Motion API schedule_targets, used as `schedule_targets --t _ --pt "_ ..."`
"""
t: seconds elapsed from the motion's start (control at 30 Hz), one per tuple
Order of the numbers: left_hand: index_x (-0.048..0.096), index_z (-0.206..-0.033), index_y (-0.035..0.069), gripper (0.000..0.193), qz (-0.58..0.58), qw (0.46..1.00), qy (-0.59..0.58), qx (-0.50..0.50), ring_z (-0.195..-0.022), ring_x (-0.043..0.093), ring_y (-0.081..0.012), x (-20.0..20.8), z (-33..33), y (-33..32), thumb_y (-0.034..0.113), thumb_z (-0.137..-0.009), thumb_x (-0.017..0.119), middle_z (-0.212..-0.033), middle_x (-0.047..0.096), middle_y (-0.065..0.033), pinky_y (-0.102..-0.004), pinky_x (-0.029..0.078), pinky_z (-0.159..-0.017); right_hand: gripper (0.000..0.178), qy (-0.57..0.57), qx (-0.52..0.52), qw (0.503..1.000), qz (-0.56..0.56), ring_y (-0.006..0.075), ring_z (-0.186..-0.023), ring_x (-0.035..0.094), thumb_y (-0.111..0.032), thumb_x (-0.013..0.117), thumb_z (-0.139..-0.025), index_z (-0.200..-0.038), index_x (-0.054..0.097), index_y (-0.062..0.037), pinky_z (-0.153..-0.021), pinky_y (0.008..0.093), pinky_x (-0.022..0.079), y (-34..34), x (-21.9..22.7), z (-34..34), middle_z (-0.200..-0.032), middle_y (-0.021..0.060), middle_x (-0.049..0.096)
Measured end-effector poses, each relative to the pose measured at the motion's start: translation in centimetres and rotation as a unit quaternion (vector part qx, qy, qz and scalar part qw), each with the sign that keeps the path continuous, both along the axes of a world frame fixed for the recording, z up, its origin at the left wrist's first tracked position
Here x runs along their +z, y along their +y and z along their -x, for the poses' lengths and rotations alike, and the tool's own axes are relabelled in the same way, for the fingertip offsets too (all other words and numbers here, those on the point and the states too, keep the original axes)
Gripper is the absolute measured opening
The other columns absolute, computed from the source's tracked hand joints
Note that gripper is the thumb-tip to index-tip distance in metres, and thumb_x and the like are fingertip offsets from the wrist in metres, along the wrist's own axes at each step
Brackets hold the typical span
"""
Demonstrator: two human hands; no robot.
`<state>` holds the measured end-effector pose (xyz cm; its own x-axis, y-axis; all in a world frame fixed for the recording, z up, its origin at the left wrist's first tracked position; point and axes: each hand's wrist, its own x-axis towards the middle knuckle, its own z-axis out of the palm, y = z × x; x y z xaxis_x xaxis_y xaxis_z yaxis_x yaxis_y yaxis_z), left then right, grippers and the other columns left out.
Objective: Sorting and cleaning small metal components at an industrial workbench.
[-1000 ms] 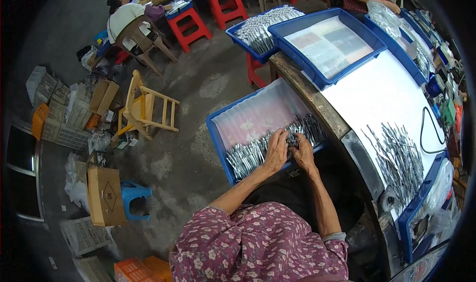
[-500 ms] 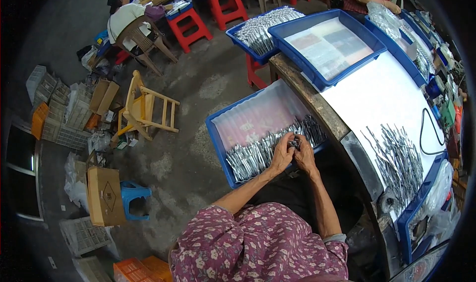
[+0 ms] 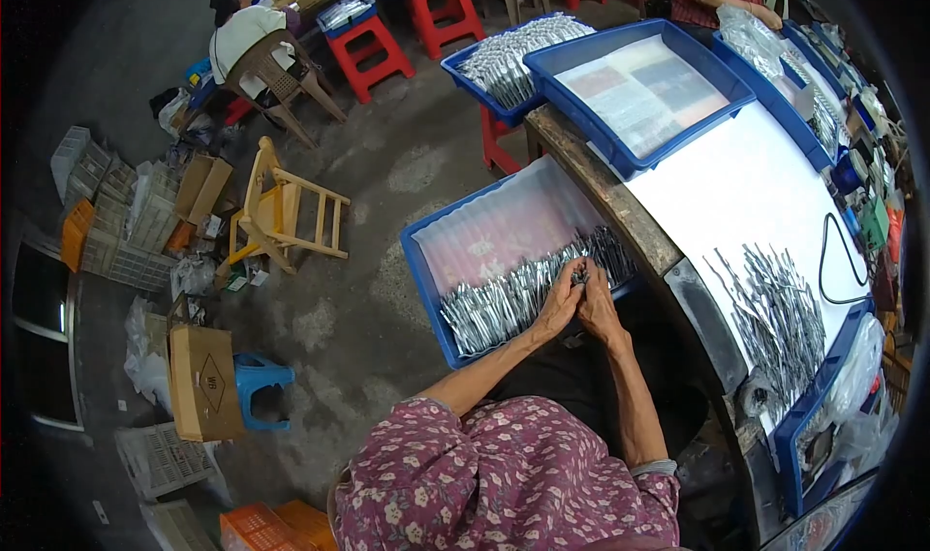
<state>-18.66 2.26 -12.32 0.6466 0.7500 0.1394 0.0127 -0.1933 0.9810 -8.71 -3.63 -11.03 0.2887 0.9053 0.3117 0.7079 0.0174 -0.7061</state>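
Note:
My left hand [image 3: 559, 301] and my right hand [image 3: 600, 313] are cupped together over the near right part of a blue tray [image 3: 422, 282]. Between them they grip a small bundle of slim metal rods [image 3: 579, 276], mostly hidden by my fingers. Rows of similar silver rods [image 3: 489, 311] stand packed along the tray's near side, darker toward the right. Behind the rows lies a translucent, wavy liner sheet [image 3: 494, 224]. To my right, a loose pile of such rods [image 3: 778, 314] is spread on the white table top [image 3: 722, 178].
A blue tray with a pale liner [image 3: 635, 154] sits on the table corner, next to a full tray of silver pieces [image 3: 518, 62]. A wooden folding chair [image 3: 281, 207] and a cardboard box [image 3: 205, 382] stand at left. Two people sit farther off.
My hands have closed in more tightly around the bundle, shifting very slightly. The tray, the rows and the pile on the table look unchanged.

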Motion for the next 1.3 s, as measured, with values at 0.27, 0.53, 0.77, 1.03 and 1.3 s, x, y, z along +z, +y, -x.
schedule_targets --t 0.27,0.53,0.77,1.03,1.3 --pt "0.034 -0.123 0.005 0.042 0.036 0.998 -0.052 -0.008 -0.104 0.043 -0.0180 -2.2 -0.6 0.0 0.003 -0.083 0.045 -0.112 0.045 -0.0109 -0.0285 0.034 -0.090 0.049 0.019 -0.010 0.995 0.101 0.0449 -0.092 0.043 0.011 0.043 -0.073 -0.120 0.031 0.0127 -0.078 0.0427 0.040 -0.2 2.1 0.8 -0.101 0.0299 0.038" --pt "0.038 -0.114 0.004 0.035 0.058 0.998 -0.027 0.028 -0.094 0.045 -0.0182 -0.3 -0.6 -0.3 0.002 -0.081 0.047 -0.101 0.047 -0.0106 -0.0310 0.037 -0.083 0.039 -0.096 -0.015 0.987 0.127 0.0415 -0.089 0.046 0.006 0.048 -0.072 -0.109 0.039 0.0129 -0.076 0.0442 0.041 0.2 3.3 1.0 -0.097 0.0270 0.043" --pt "0.039 -0.108 0.004 0.026 0.068 0.995 -0.024 0.073 -0.081 0.044 -0.0142 -1.3 -1.6 0.1 0.001 -0.084 0.045 -0.090 0.045 -0.0072 -0.0267 0.040 -0.072 0.027 -0.070 -0.020 0.995 0.074 0.0416 -0.084 0.048 0.002 0.047 -0.075 -0.102 0.046 0.0060 -0.074 0.0445 0.042 0.0 3.7 0.7 -0.089 0.0257 0.047" --pt "0.041 -0.096 0.002 0.014 0.183 0.972 -0.121 0.084 -0.074 0.044 -0.0137 -0.7 -2.5 -0.5 0.001 -0.082 0.044 -0.080 0.044 -0.0057 -0.0256 0.040 -0.067 0.035 0.022 -0.067 0.997 0.010 0.0409 -0.081 0.049 0.003 0.047 -0.075 -0.110 0.044 0.0033 -0.070 0.0422 0.042 -1.5 4.8 1.5 -0.091 0.0246 0.049" --pt "0.047 -0.094 0.001 0.021 0.154 0.976 -0.094 0.122 -0.077 0.049 -0.0147 0.2 -2.5 0.7 0.013 -0.079 0.054 -0.084 0.050 -0.0060 -0.0276 0.041 -0.071 0.040 0.073 -0.125 0.987 -0.066 0.0330 -0.072 0.049 0.007 0.049 -0.071 -0.110 0.045 0.0016 -0.063 0.0369 0.040 -3.0 6.3 0.9 -0.086 0.0186 0.047"
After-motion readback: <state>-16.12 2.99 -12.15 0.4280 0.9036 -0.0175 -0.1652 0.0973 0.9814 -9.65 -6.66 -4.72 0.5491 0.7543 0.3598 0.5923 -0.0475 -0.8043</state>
